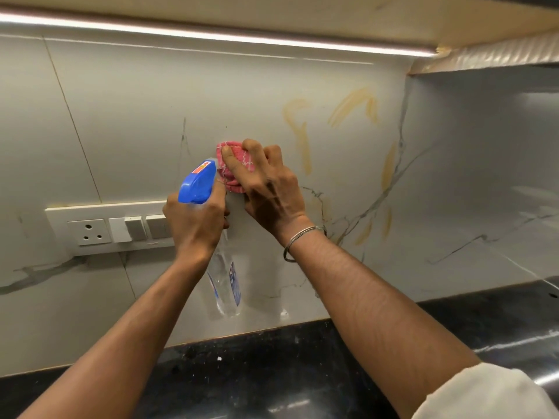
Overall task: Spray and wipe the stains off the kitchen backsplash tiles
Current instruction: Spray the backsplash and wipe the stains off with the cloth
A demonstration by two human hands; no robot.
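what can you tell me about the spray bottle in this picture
The spray bottle has a clear plastic body with a blue and white label; how much liquid it holds is hard to tell. Its blue trigger head has a small red sticker on top. The left hand grips its neck and holds it roughly upright in the air in front of the wall tiles, with the nozzle close beside the pink cloth.

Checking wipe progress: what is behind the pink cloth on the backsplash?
The right hand holds the pink cloth against pale marbled tile. Whether a stain lies beneath is hidden; yellow smears show to its right.
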